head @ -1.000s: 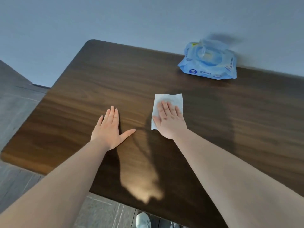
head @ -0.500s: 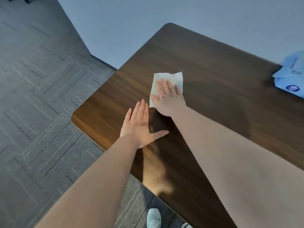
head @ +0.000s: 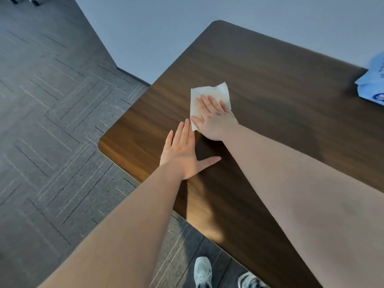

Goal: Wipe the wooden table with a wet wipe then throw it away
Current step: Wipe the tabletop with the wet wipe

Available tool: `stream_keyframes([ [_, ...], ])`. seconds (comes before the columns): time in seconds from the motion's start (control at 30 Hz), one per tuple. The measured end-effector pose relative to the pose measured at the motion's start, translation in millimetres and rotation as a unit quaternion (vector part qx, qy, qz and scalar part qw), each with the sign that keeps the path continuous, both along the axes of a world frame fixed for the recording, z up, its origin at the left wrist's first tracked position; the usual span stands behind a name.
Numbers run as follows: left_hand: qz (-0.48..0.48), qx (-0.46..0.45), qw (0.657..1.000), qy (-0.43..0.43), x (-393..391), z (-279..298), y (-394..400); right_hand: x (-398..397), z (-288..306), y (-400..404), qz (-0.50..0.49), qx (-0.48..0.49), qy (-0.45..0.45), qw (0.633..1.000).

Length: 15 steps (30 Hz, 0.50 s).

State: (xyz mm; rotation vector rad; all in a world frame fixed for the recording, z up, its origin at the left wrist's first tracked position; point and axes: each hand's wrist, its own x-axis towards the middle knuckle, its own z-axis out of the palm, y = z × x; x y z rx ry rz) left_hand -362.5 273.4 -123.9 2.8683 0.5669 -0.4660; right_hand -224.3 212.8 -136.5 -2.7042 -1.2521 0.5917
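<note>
A: In the head view, where does the wet wipe (head: 209, 100) sit?

B: Flat on the wooden table (head: 280, 84), toward the table's left end, a little above frame centre, at about twelve o'clock from the left hand (head: 185, 154). The right hand (head: 216, 119) lies on top of it, palm down, fingers straight and spread slightly. It is not clenched round anything; it pins the sheet to the wood by pressing down.

A: Why press flat instead of bunching it?

B: Probably so that the whole open sheet touches the surface and drags evenly. Only the far edge and the left corners of the wipe show beyond the fingers.

A: And the left hand?

B: Also open and flat on the bare wood, thumb stuck out toward three o'clock, holding nothing. Its fingertips come just beside the near left corner of the wipe; whether they touch it cannot be told. It looks like a brace, taking weight while the person leans over the table.

A: Anything else in this view?

B: A blue wipe pack (head: 372, 84) at the three o'clock edge of the frame, cut off by it, on the table well apart from both hands. The grey floor (head: 52, 121) fills the nine o'clock side, and two pale shoes (head: 202, 271) stand at six o'clock.

A: How far along does the task seem?

B: Mid-wipe, by the look of it. No bin shows anywhere, so the throwing away is not yet begun.
</note>
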Motion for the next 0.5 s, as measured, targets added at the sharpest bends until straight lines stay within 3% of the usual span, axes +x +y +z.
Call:
stream_keyframes([
  [0.2, -0.057, 0.062, 0.996, 0.023, 0, 7, -15, -10, 3, -110, -0.100, -0.017, 0.014, 0.995],
  [0.3, -0.155, 0.038, 0.987, 0.004, 12, 11, -62, -12, 5, -177, -0.168, -0.027, 0.011, 0.985],
  [0.5, -0.243, -0.002, 0.970, -0.024, 47, 14, -182, -13, 6, -310, -0.288, -0.038, 0.007, 0.957],
])
